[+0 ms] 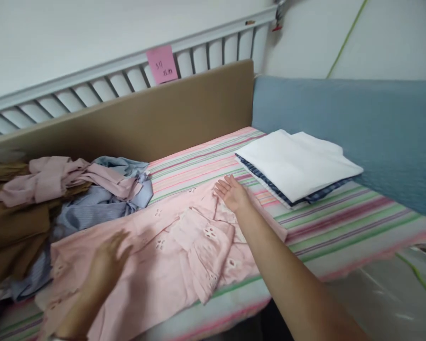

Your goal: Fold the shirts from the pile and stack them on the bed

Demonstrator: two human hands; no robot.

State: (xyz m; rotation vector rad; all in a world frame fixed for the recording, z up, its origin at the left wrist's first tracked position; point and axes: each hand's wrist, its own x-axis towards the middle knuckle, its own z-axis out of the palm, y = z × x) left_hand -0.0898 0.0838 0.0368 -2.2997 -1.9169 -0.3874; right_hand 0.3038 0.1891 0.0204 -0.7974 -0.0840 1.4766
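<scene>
Left hand (108, 265) and right hand (232, 193) lie flat, fingers released, on the pink garment (163, 255); folded stack (296, 166) beyond the right hand.

Matt pink eyelet cloth shirt (170, 241), striped woven sheet (341, 222), smooth white folded fabric (294, 163)

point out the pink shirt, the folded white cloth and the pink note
pink shirt (152, 279), head view, on the flat body of the fabric
folded white cloth (294, 166), head view, on the middle of its top face
pink note (161, 64), head view, on the centre of the paper
</scene>
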